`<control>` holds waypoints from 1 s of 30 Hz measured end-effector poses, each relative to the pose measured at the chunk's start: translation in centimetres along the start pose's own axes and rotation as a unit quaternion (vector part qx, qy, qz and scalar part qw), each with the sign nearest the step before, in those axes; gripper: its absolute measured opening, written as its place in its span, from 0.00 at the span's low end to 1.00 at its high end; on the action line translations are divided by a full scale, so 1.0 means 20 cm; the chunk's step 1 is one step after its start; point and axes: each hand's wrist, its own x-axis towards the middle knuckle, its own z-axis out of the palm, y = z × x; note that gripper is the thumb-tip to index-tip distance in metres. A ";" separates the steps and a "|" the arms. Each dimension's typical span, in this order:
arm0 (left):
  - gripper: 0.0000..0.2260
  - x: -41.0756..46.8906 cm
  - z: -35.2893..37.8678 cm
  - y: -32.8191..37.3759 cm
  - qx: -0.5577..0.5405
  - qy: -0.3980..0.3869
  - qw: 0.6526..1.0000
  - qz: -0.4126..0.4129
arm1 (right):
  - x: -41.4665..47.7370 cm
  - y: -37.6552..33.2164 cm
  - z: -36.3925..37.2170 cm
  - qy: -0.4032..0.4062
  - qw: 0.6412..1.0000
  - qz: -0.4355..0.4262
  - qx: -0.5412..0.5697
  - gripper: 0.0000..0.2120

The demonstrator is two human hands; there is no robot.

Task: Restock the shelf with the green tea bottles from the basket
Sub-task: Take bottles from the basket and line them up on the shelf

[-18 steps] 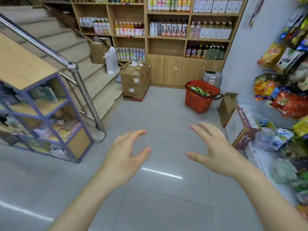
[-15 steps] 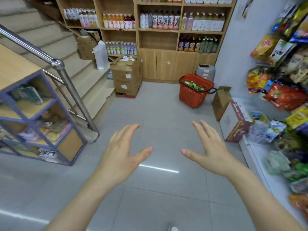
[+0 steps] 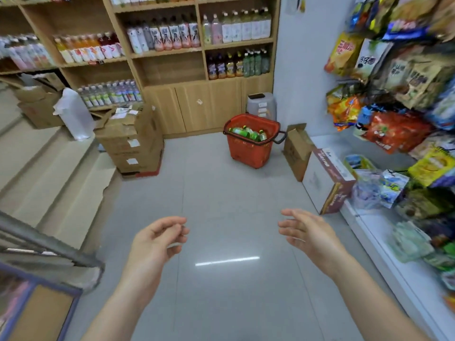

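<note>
Basket (image 3: 250, 150) well beyond empty right hand (image 3: 309, 232)

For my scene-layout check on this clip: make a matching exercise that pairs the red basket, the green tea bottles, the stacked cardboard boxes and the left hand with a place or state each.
Things:
1. red basket
2. green tea bottles
3. stacked cardboard boxes
4. left hand

Places or states:
A. fingers loosely curled, holding nothing
B. on the floor at the foot of the stairs
C. on the floor in front of the grey bin
D. lying inside the basket

Pairs: 1-C, 2-D, 3-B, 4-A.
</note>
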 end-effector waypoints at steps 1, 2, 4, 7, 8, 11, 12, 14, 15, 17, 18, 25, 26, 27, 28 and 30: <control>0.08 0.12 0.05 0.04 0.019 -0.005 1.000 0.011 | 0.10 -0.06 0.01 0.009 1.000 -0.003 -0.002 0.11; 0.09 0.24 0.09 0.08 0.031 -0.012 0.999 0.022 | 0.19 -0.12 0.02 0.015 1.000 -0.005 0.000 0.10; 0.09 0.49 0.20 0.16 0.057 -0.025 0.997 0.038 | 0.40 -0.24 0.03 0.024 1.000 -0.003 0.017 0.09; 0.10 0.90 0.35 0.25 0.110 -0.042 0.990 0.073 | 0.76 -0.35 0.05 0.061 0.998 -0.003 0.014 0.09; 0.12 1.04 0.39 0.26 0.137 -0.045 0.985 0.091 | 0.88 -0.37 0.06 0.081 0.997 -0.008 -0.007 0.09; 0.13 1.48 0.51 0.29 0.251 -0.062 0.954 0.150 | 1.26 -0.46 0.10 0.155 0.977 -0.057 -0.136 0.10; 0.12 1.64 0.53 0.30 0.295 -0.068 0.935 0.185 | 1.39 -0.50 0.13 0.180 0.963 -0.075 -0.187 0.11; 0.11 1.96 0.60 0.33 0.371 -0.084 0.884 0.271 | 1.64 -0.59 0.18 0.214 0.932 -0.107 -0.271 0.12; 0.10 2.13 0.64 0.35 0.403 -0.094 0.858 0.303 | 1.76 -0.64 0.22 0.223 0.918 -0.121 -0.306 0.14; 0.07 2.46 0.73 0.39 0.453 -0.102 0.818 0.340 | 2.00 -0.76 0.29 0.225 0.885 -0.136 -0.384 0.18; 0.05 2.61 0.79 0.43 0.479 -0.108 0.804 0.336 | 2.12 -0.81 0.31 0.226 0.869 -0.133 -0.419 0.18; 0.24 3.52 1.23 0.60 0.544 -0.140 0.800 0.213 | 2.89 -1.09 0.32 0.228 0.825 -0.072 -0.512 0.17; 0.24 3.65 1.30 0.60 0.529 -0.158 0.814 0.183 | 3.01 -1.11 0.30 0.231 0.826 -0.072 -0.509 0.18; 0.23 3.78 1.37 0.59 0.520 -0.183 0.821 0.149 | 3.13 -1.14 0.29 0.233 0.839 -0.069 -0.488 0.18; 0.21 3.91 1.43 0.57 0.507 -0.206 0.828 0.117 | 3.27 -1.17 0.28 0.228 0.861 -0.073 -0.449 0.18; 0.14 4.16 1.56 0.52 0.485 -0.236 0.837 0.087 | 3.54 -1.23 0.28 0.201 0.935 -0.070 -0.285 0.12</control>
